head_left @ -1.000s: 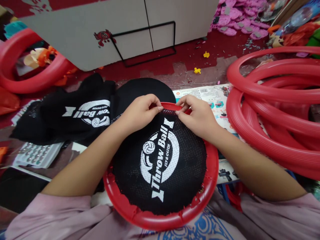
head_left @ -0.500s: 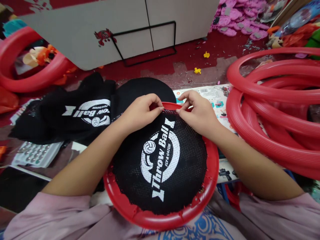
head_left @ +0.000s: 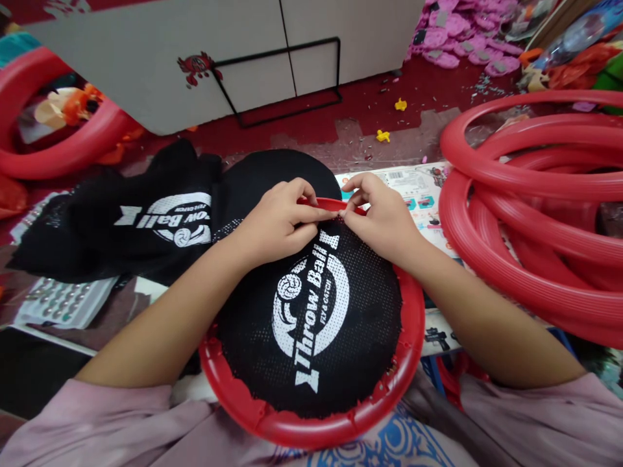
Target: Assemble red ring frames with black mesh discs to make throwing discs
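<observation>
A black mesh disc [head_left: 360, 311] with white "Throw Ball" print lies inside a red plastic ring [head_left: 411, 337] on my lap. At the ring's far edge, my left hand [head_left: 282, 220] stretches its index finger along the mesh rim, its other fingers curled. My right hand [head_left: 382, 211] pinches the mesh edge just right of that fingertip, thumb and index finger together. Mesh and ring edge are partly hidden under the fingers. Printed black mesh pieces [head_left: 107, 224] and a plain black round piece [head_left: 277, 172] lie beyond my left arm.
Large red rings [head_left: 525, 224] are stacked at the right, and more red rings [head_left: 53, 159] stand at the left. A clear compartment tray [head_left: 68, 301] holds small round parts. Beyond are a white cabinet [head_left: 253, 58], pink pieces [head_left: 450, 32] and small yellow pieces [head_left: 383, 136].
My left index finger has moved right and now extends toward my right fingertips, where before it was pinched with the thumb. My right hand has shifted slightly left.
</observation>
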`<state>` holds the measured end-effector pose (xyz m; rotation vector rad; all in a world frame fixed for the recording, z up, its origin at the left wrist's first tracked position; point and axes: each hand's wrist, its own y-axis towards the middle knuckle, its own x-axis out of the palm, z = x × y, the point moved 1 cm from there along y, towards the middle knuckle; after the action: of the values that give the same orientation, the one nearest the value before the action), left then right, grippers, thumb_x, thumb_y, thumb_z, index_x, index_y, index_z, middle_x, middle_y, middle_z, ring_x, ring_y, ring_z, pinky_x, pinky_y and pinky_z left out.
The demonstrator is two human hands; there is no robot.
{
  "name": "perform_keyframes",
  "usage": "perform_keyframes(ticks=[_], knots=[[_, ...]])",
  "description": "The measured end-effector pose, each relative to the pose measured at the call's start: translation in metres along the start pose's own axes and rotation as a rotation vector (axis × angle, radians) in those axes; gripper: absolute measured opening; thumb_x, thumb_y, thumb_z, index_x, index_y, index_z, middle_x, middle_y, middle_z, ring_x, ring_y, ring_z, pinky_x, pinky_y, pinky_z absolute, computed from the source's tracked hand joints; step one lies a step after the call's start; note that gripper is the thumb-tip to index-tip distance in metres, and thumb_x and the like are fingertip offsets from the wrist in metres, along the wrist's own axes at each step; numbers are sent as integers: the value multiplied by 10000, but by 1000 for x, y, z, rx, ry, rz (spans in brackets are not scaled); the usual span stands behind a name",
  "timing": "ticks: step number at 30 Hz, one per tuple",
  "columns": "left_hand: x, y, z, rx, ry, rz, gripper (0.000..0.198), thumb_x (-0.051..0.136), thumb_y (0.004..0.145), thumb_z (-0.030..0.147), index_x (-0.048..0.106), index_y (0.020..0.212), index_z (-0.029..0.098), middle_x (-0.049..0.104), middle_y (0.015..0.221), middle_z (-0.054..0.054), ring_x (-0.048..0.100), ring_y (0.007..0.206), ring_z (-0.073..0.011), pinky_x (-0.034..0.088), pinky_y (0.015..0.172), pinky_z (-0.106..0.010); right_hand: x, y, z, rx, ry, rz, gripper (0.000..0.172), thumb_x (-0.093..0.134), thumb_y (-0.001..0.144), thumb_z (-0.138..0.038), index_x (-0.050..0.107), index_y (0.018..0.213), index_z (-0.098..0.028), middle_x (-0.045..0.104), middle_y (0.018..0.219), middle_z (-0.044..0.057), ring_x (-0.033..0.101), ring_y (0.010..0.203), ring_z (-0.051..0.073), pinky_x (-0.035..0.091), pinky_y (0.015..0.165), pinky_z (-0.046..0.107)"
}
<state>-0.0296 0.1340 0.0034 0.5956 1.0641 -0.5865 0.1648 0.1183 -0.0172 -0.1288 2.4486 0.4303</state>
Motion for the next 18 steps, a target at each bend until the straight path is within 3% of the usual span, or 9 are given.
perform_keyframes(ticks=[5, 8, 13, 16, 18], knots=[[4, -2, 1, 11, 54, -4, 347, 483, 837, 237, 726, 1084, 244, 532, 1072, -103, 537, 987, -250, 449, 872, -450, 2, 2, 2, 6, 43, -26, 274, 516, 710, -99, 525, 969, -189, 600, 757, -24, 584, 685, 135, 415, 652, 271], [0, -2, 0, -5, -25, -17, 343, 480, 853, 259, 705, 1109, 222, 509, 1161, -107, 532, 1065, -246, 446, 929, -436, -2, 2, 4, -2, 48, -48, 217, 534, 729, -130, 538, 936, -195, 605, 762, -14, 574, 706, 142, 418, 664, 279], [-36, -1, -5, -171, -122, 56, 391, 481, 882, 370, 634, 1170, 153, 559, 1224, -113, 541, 1128, -231, 420, 1001, -393, -13, 2, 7, 13, 88, -60, 215, 588, 763, -214, 574, 973, -173, 630, 915, 46, 584, 827, 164, 456, 698, 289], [-61, -16, -11, -365, 74, 40, 361, 482, 873, 431, 673, 1002, 154, 674, 982, -82, 612, 876, -222, 471, 803, -353, -20, 2, 4, 16, -31, -117, 166, 563, 822, -260, 604, 955, -170, 648, 930, 56, 588, 854, 169, 459, 725, 293], [-68, -38, -18, -580, 191, -83, 436, 489, 842, 567, 675, 805, 174, 669, 738, -44, 574, 631, -202, 407, 595, -286, -26, 3, -1, 8, -141, -147, 157, 566, 832, -271, 628, 924, -160, 659, 954, 73, 585, 907, 187, 451, 771, 306]])
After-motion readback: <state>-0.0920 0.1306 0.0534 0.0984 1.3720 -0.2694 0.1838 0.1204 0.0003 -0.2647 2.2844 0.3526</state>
